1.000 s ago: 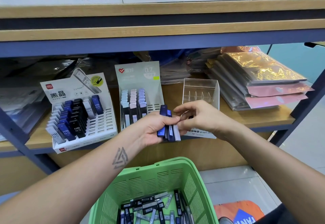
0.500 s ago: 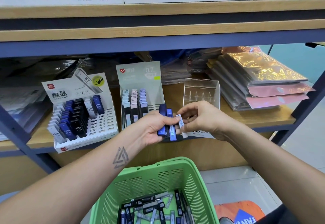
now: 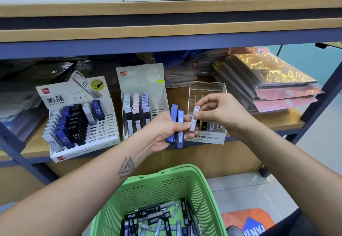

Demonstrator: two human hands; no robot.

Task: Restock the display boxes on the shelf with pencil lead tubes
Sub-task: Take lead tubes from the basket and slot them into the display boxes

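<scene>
A white lead tube (image 3: 194, 118) stands nearly upright beside several blue tubes (image 3: 176, 125) (bunched upright), before the clear display box (image 3: 207, 95); more lie jumbled in the near green basket (image 3: 166, 185).

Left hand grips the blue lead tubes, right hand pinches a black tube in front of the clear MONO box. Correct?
Not quite. In the head view the tube pinched by the right hand is a white lead tube, not black. The rest holds: the left hand grips the blue lead tubes, and the white one is held in front of the clear MONO display box.
</scene>
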